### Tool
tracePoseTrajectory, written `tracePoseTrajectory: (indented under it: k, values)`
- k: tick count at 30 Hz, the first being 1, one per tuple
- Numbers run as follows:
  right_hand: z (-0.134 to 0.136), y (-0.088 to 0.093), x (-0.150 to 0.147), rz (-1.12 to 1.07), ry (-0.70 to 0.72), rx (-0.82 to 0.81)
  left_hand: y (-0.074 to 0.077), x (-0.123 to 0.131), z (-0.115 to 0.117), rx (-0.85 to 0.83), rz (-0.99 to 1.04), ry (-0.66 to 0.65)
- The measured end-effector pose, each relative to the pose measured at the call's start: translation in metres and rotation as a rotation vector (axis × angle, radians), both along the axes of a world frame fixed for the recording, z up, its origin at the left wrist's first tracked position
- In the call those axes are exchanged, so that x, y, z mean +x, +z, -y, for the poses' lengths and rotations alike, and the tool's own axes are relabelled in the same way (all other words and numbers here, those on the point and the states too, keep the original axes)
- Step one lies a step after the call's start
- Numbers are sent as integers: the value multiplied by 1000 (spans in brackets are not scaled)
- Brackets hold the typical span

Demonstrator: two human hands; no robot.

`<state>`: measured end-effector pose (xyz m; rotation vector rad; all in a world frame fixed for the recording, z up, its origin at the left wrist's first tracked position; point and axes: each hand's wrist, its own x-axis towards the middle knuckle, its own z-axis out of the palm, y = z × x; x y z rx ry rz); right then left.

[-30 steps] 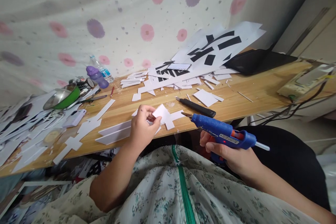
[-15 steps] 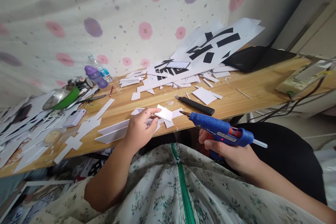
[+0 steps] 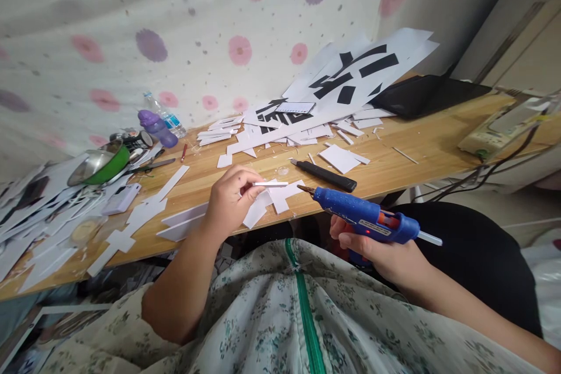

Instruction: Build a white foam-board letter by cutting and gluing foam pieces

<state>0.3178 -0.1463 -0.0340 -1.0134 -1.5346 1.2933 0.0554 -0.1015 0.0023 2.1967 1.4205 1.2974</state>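
Between thumb and fingers, my left hand (image 3: 232, 198) pinches a small white board piece (image 3: 272, 184), turned so its thin edge faces me. My right hand (image 3: 377, 254) grips a blue hot glue gun (image 3: 363, 213) by its handle; a small red light glows on its side and a clear glue stick (image 3: 429, 238) sticks out of the back. The metal nozzle (image 3: 305, 189) points left, a short way from the held piece. Below and behind that piece lie white cut-out shapes (image 3: 280, 200) on the table. White strips (image 3: 182, 225) stand beside my left wrist.
A black utility knife (image 3: 326, 175) lies on the wooden table (image 3: 421, 169). White sheets with black shapes (image 3: 350, 76) are piled at the back. At left are a purple bottle (image 3: 158, 127), a green bowl (image 3: 105, 163) and scraps. A power strip (image 3: 495, 128) sits at right.
The white piece in my left hand has tilted from showing its broad face to showing its thin edge. The glue gun has barely moved, and the view has shifted slightly.
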Motion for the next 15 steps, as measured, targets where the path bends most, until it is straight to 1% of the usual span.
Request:
tracePoseTrajectory:
  k: [3,6,8,10,15]
  values:
    - [0,1,-1,2,9,13,-5,1,5,-238,309,-31]
    - [1,2,-2,3,23,42,-10,2,10,-369,522,-69]
    - [1,3,-3,-7,42,67,-12,3,14,-419,592,-79]
    - [2,4,-4,-24,58,95,-12,4,16,-453,618,-87]
    - [4,8,-7,-33,67,156,-7,9,20,-497,673,-110]
